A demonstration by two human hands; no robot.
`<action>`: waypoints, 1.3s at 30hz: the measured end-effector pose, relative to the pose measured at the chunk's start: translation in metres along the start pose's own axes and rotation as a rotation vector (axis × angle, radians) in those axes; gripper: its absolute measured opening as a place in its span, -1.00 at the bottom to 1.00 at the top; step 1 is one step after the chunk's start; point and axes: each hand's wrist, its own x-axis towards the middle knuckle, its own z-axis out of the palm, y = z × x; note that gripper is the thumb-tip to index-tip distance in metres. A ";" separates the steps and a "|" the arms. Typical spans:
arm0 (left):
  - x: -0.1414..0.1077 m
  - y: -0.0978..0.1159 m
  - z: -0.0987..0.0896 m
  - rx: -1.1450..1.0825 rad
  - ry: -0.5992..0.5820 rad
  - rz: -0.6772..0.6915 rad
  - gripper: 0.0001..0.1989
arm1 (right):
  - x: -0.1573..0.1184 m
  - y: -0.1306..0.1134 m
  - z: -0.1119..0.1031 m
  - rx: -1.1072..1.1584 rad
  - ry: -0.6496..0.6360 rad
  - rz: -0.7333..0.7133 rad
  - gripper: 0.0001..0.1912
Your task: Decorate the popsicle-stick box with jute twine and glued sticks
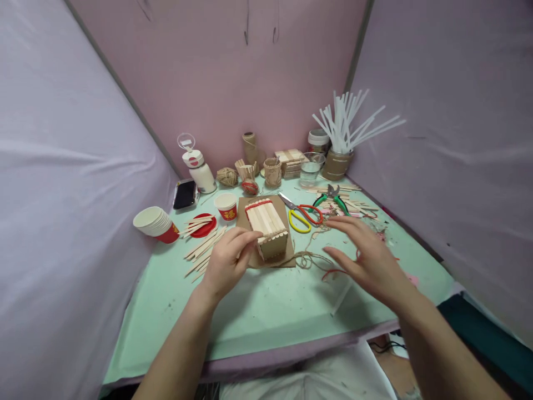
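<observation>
A small box-shaped model made of craft sticks (266, 218) stands on a piece of brown cardboard (288, 222). Red yarn (258, 203) runs along the far edge of its top. At the near left corner, the thumb and forefinger of my left hand (230, 256) are pinched on what looks like the twine (275, 235) along the near edge. Loose twine (307, 259) curls on the table to the right of the model. Fingers apart and holding nothing, my right hand (368, 258) hovers above the table, over a strand of red yarn (334, 272).
Scissors (300, 215) and green-handled pliers (333, 201) lie behind my right hand. Loose craft sticks (204, 253), a paper cup (226, 206) and stacked cups (156, 224) are at left. A water bowl (310, 171) and glue sticks (343, 122) stand at the back right.
</observation>
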 end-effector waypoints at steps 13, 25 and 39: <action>-0.013 -0.012 0.007 0.030 0.058 0.058 -0.74 | 0.048 -0.022 0.067 0.352 -0.077 -0.295 -0.56; -0.018 -0.022 0.012 0.067 0.137 0.104 -0.72 | 0.048 -0.024 0.067 0.304 -0.055 -0.301 -0.63; -0.024 -0.024 0.028 -0.049 0.244 0.041 -0.77 | 0.045 -0.025 0.068 0.334 -0.064 -0.282 -0.57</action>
